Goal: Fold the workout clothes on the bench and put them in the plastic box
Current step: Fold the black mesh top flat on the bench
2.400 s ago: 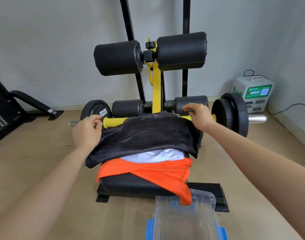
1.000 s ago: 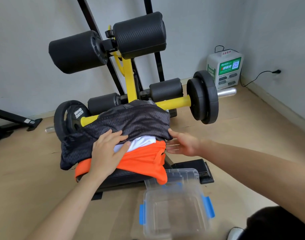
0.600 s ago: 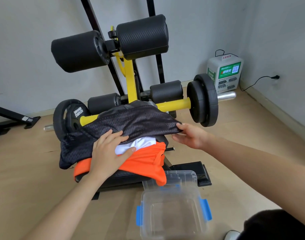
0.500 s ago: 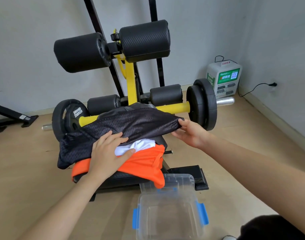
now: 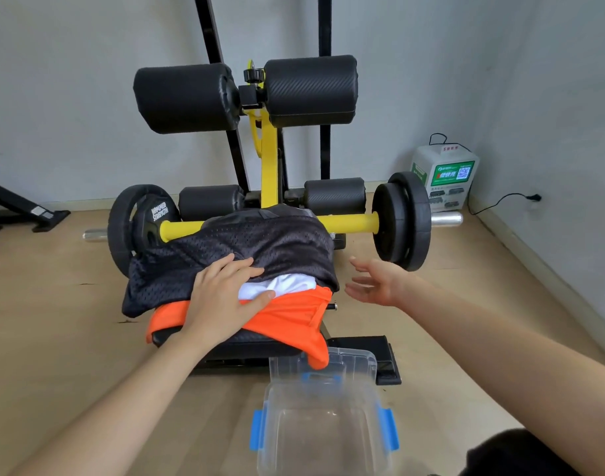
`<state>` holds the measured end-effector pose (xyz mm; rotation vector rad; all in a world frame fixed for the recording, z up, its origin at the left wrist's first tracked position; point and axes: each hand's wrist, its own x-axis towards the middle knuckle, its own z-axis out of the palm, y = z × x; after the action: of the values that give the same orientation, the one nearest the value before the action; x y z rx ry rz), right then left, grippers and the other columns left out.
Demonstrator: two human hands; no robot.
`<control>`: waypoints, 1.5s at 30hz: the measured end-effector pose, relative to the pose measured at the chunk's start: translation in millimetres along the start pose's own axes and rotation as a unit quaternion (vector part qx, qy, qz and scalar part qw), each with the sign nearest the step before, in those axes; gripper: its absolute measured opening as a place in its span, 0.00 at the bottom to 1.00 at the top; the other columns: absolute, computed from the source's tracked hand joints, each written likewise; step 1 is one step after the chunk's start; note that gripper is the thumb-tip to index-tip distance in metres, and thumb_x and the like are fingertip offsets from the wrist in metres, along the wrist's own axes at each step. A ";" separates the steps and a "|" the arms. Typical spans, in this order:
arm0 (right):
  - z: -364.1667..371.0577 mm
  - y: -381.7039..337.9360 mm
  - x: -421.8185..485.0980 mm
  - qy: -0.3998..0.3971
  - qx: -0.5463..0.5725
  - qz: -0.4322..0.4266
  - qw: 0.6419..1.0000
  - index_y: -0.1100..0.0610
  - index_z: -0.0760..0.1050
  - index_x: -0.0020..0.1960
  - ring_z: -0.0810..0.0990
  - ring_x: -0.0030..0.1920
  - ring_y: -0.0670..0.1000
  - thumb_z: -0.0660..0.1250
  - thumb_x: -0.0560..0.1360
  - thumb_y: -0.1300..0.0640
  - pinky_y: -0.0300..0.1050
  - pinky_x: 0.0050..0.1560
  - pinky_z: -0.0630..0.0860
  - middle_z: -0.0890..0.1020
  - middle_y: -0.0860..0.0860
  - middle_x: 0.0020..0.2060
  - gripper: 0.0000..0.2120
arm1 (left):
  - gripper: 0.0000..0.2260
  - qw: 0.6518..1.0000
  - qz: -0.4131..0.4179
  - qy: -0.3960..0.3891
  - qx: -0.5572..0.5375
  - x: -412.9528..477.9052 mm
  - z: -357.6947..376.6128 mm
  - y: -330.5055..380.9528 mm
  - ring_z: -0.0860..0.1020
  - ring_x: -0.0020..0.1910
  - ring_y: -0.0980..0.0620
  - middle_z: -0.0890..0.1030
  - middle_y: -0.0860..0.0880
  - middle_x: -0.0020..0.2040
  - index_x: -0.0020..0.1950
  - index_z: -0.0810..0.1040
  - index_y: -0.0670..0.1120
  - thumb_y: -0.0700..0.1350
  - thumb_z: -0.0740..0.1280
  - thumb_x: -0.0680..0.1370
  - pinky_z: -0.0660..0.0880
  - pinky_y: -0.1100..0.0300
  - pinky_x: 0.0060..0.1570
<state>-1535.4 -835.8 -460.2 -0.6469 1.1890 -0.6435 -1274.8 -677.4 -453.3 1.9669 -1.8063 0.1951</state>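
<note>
A black mesh garment (image 5: pixel 259 245) lies on top of the pile on the black bench pad (image 5: pixel 246 341). Under it a white garment (image 5: pixel 283 285) peeks out, and an orange garment (image 5: pixel 294 317) hangs over the pad's front edge. My left hand (image 5: pixel 222 297) rests flat on the pile with its fingers spread over the black mesh and the white cloth. My right hand (image 5: pixel 376 281) hovers open just to the right of the pile, touching nothing. The clear plastic box (image 5: pixel 321 438) with blue latches stands on the floor in front of the bench.
Behind the pile a yellow bar (image 5: pixel 349 223) carries black weight plates (image 5: pixel 402 221) at both ends, with black roller pads (image 5: pixel 246 92) above. A white charging cabinet (image 5: pixel 445 176) stands by the right wall. A black frame (image 5: pixel 19 209) is at the far left.
My right hand has let go of the black mesh's right edge and drawn away, open. The mesh edge has dropped back onto the pile. My left hand stays pressed on the clothes.
</note>
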 end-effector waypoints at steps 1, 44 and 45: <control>-1.4 0.0 -0.8 -0.020 -0.022 0.004 1.000 0.60 0.72 0.60 0.79 0.56 0.61 0.71 0.76 0.55 0.55 0.49 0.81 0.74 0.61 0.59 0.16 | 0.31 1.000 0.001 0.001 0.001 -0.3 0.4 -0.5 0.65 0.75 0.52 0.76 0.56 0.69 0.64 0.80 0.57 0.73 0.57 0.72 0.61 0.50 0.70; 98.2 -84.6 -35.3 -0.211 -0.089 -0.300 0.926 0.61 0.77 0.44 0.81 0.39 0.54 0.68 0.73 0.73 0.46 0.40 0.80 0.81 0.55 0.37 0.08 | 0.25 0.973 -0.044 -0.015 -0.225 6.1 -30.7 -6.8 0.72 0.67 0.62 0.77 0.63 0.66 0.64 0.80 0.58 0.65 0.67 0.70 0.69 0.56 0.68; 109.4 -79.0 -39.5 -0.229 -0.115 -0.308 0.916 0.61 0.77 0.43 0.81 0.37 0.52 0.69 0.73 0.73 0.44 0.38 0.78 0.80 0.54 0.36 0.09 | 0.23 0.959 -0.066 -0.006 -0.274 7.8 -36.0 -7.3 0.73 0.65 0.64 0.78 0.63 0.64 0.64 0.80 0.58 0.63 0.68 0.71 0.69 0.58 0.67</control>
<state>-1448.5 -845.6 -350.1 -1.3225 0.6098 -0.8204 -1259.5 -669.0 -420.1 1.6730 -1.5138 -0.3290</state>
